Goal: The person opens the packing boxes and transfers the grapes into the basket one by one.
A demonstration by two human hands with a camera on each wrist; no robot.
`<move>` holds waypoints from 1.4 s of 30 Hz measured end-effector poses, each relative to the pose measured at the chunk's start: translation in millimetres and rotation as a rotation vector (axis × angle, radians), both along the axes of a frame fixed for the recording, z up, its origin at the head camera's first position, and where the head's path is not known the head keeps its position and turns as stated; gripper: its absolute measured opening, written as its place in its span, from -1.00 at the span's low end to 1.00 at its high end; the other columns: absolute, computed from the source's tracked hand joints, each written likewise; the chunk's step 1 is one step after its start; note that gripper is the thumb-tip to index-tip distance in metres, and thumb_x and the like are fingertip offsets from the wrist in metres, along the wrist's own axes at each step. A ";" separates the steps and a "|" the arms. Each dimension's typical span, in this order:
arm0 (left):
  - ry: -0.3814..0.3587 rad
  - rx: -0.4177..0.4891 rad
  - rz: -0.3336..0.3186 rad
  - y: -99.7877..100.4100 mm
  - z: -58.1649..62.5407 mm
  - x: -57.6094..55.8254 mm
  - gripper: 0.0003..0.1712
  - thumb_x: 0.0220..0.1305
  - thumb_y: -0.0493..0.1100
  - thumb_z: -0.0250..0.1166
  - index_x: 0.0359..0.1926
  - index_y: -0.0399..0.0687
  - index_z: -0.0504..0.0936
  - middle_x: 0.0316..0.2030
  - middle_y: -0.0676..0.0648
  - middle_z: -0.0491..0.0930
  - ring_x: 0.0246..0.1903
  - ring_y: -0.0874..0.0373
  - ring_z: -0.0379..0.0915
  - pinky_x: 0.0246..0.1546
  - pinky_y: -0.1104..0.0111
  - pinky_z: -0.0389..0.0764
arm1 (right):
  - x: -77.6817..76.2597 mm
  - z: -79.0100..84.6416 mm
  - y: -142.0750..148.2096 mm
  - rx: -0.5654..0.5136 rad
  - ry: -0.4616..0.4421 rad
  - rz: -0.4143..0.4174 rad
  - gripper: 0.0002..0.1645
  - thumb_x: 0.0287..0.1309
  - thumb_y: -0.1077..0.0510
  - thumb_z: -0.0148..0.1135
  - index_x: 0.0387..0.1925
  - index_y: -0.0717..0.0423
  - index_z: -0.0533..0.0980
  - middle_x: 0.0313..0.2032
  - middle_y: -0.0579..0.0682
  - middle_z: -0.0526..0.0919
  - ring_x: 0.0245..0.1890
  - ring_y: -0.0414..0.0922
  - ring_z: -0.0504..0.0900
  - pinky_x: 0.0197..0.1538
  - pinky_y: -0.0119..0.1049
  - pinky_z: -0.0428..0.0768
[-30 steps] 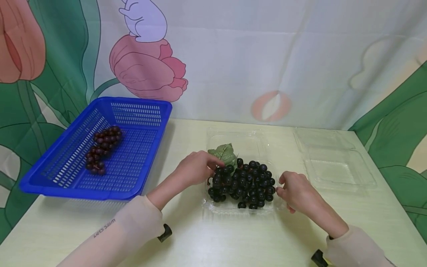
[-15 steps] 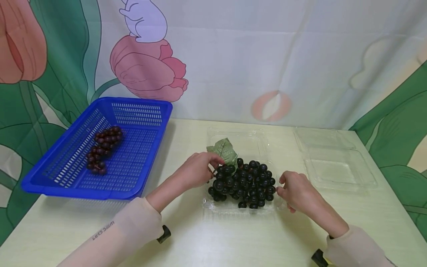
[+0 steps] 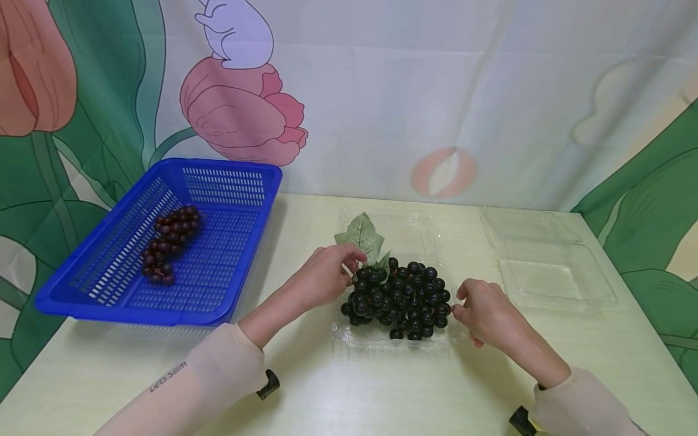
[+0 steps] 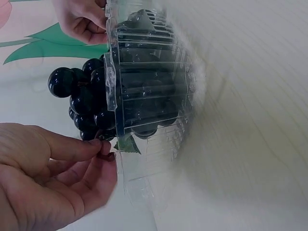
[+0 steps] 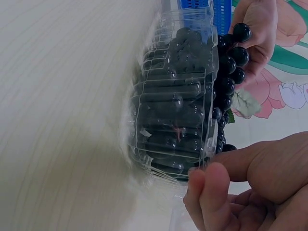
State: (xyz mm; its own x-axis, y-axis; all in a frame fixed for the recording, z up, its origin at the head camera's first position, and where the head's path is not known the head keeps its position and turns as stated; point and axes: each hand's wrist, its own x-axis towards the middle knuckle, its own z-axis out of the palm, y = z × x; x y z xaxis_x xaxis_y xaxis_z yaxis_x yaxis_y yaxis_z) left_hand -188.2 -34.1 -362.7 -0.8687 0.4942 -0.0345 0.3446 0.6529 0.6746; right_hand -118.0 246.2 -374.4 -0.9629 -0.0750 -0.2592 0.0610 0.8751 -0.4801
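Note:
A bunch of shiny black grapes [image 3: 406,300] fills a clear plastic clamshell box [image 3: 349,336] at mid-table, heaped above its rim. A green leaf [image 3: 365,235] stands up behind the bunch, over the box's laid-back lid [image 3: 406,230]. My left hand [image 3: 324,275] pinches the bunch's brown stem [image 4: 106,155] between thumb and fingers, at the box's left side. At the opposite side, my right hand [image 3: 488,312] holds the rim of the box between thumb and fingers; in the right wrist view its fingertips [image 5: 214,180] meet the box corner.
To the left stands a blue slotted basket [image 3: 131,316] with a bunch of dark red grapes [image 3: 171,236] inside. Another clear clamshell box [image 3: 545,275] lies with its lid back on the right of the table. A printed curtain [image 3: 371,121] hangs behind the table.
The green leaf has swung up and away from me, now standing more upright behind the grapes. The left part of the bunch has shifted slightly with my left hand. My right hand has stayed still.

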 end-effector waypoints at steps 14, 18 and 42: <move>-0.108 -0.017 0.045 3.3 4.4 6.3 -0.74 0.40 -0.51 0.19 -0.01 -0.15 0.54 -0.36 -0.08 0.61 -0.38 0.13 0.56 -0.43 0.37 0.51 | 0.7 -0.1 1.5 -0.011 0.002 -0.003 -0.68 0.40 0.31 0.22 0.05 0.49 0.45 -0.48 0.03 0.64 -0.76 -0.12 0.58 -0.52 -0.24 0.54; -0.090 -0.028 0.038 2.1 4.5 5.8 -0.79 0.39 -0.50 0.18 -0.04 -0.21 0.50 -0.33 -0.07 0.58 -0.37 0.12 0.55 -0.34 0.32 0.57 | 1.4 0.2 1.8 -0.014 0.011 0.006 -0.67 0.40 0.31 0.22 0.06 0.50 0.45 -0.47 0.05 0.65 -0.77 -0.13 0.57 -0.50 -0.25 0.55; 0.120 -0.283 0.052 2.3 7.9 9.3 -0.78 0.28 -0.48 0.28 -0.34 -0.18 0.80 -0.32 -0.07 0.75 -0.23 0.03 0.69 -0.14 0.22 0.69 | 1.6 1.2 1.9 -0.017 -0.001 0.005 -0.66 0.41 0.31 0.21 0.08 0.50 0.45 -0.41 0.06 0.65 -0.77 -0.12 0.59 -0.50 -0.24 0.55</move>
